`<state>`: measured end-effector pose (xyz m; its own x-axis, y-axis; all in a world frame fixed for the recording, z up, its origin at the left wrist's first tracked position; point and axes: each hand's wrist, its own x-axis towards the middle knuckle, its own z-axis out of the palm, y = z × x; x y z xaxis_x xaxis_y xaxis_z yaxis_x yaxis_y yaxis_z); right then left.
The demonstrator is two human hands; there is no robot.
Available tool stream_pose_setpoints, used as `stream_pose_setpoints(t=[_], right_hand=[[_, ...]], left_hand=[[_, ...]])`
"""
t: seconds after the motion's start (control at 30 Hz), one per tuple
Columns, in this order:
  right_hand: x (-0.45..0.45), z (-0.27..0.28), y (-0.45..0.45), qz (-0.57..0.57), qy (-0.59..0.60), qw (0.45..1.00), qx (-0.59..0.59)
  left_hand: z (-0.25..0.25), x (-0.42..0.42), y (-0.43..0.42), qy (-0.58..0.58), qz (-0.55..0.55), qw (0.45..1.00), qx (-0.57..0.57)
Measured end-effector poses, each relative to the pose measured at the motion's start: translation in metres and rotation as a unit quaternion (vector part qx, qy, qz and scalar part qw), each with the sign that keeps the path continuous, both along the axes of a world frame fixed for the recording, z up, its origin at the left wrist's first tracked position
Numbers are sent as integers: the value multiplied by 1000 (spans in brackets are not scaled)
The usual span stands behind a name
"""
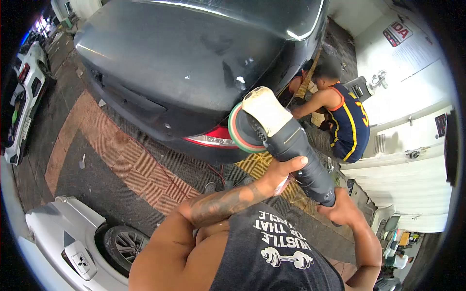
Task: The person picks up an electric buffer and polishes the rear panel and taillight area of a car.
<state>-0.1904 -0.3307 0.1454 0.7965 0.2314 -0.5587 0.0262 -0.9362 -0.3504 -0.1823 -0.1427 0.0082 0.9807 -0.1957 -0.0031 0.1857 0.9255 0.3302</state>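
With both hands I hold a car polisher (pixel 306 155), its body black and its head covered in cream. The round pad (pixel 235 127), edged in red and green, overlaps the rear corner of a dark car (pixel 179 63) beside the red-and-clear tail light (pixel 213 137); I cannot tell if they touch. My left hand (pixel 286 170) grips the body from the side, thumb along it and fingers mostly hidden underneath. Around the rear end of the handle, my right hand (pixel 338 208) is closed. Pale marks and smudges show on the car's dark panel.
A person in a navy jersey (pixel 347 121) crouches by the car's side, another partly hidden beyond. A silver car (pixel 63 242) stands at lower left, a white vehicle (pixel 29 97) at far left. A thin red hose (pixel 158 167) crosses the patterned floor mats (pixel 116 136). White wall (pixel 407 63) at right.
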Motion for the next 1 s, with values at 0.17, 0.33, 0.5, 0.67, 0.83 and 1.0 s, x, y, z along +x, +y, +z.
stream_pose_setpoints(t=[0.17, 0.33, 0.5, 0.67, 0.83, 1.0], right_hand=[[-1, 8, 8, -36, 21, 999, -19], [0, 0, -4, 1, 8, 1000, 19], [1, 13, 11, -31, 21, 999, -23], [2, 10, 4, -5, 17, 1000, -2], [3, 11, 4, -2, 10, 1000, -14], [4, 12, 5, -5, 33, 999, -18]], left_hand=[[-13, 9, -4, 1, -44, 999, 1], [-5, -2, -6, -4, 28, 1000, -7], [-10, 9, -3, -5, -44, 999, -22], [-12, 3, -9, -5, 10, 1000, 19], [-9, 5, -7, 4, -5, 1000, 20], [-10, 3, -6, -16, 7, 1000, 21]])
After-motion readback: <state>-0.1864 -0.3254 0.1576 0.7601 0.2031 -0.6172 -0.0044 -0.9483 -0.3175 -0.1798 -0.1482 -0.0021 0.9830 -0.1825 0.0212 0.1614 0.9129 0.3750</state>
